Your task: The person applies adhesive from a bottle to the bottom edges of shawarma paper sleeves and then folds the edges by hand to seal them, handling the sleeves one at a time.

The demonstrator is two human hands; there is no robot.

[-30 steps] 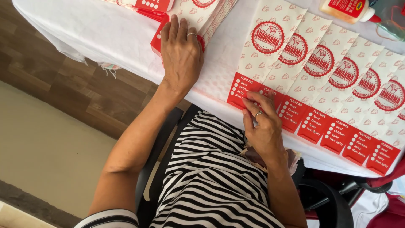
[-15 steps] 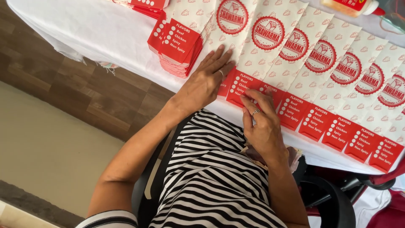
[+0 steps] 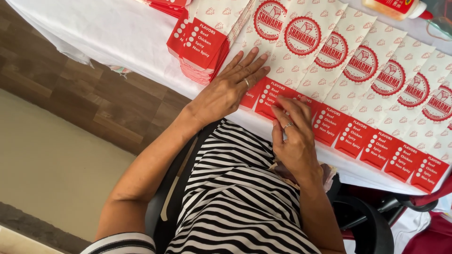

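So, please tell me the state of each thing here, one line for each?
Left hand: flat, fingers spread, on the fanned bags.
Right hand: fingertips pressing a bag's red end.
Fanned paper bags: flat, overlapping in a row.
Stacked bags: piled, untouched.
Glue bottle: lying down, capped.

Glue bottle (image 3: 394, 7) cut off above.

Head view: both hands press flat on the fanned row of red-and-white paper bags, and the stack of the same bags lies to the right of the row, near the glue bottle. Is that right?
Not quite. In the head view the stack of bags lies at the left end of the fanned row, far from the glue bottle. The left hand and right hand do rest on the row.
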